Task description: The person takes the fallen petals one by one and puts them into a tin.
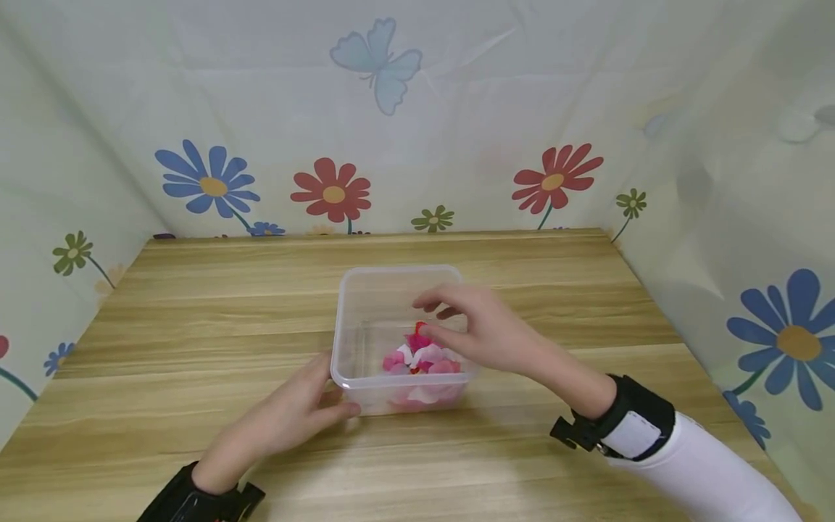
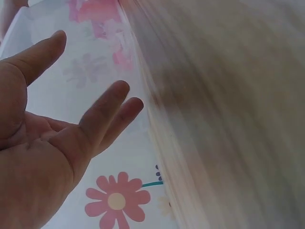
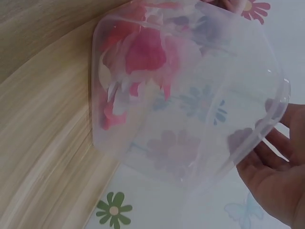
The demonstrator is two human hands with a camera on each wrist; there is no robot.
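Observation:
A clear plastic box (image 1: pixel 402 381) without a lid stands on the table, with pink, white and red petals (image 1: pixel 427 359) heaped in its near right part. Beside its near left corner is my left hand (image 1: pixel 296 402), fingers spread and thumb close to the front wall. In the left wrist view that left hand (image 2: pixel 52 129) has nothing between its fingers. My right hand (image 1: pixel 485 326) reaches over the right rim, its fingers loosely bent above the petals. From the right wrist, the right hand's fingertips (image 3: pixel 245 138) show through the box wall, with no petal between them.
The wood-grain table (image 1: pixel 228 312) extends around the box on all sides. Behind it and along both sides hangs a white cloth (image 1: pixel 470 145) printed with flowers and a butterfly. Black straps (image 1: pixel 642 420) are round both wrists.

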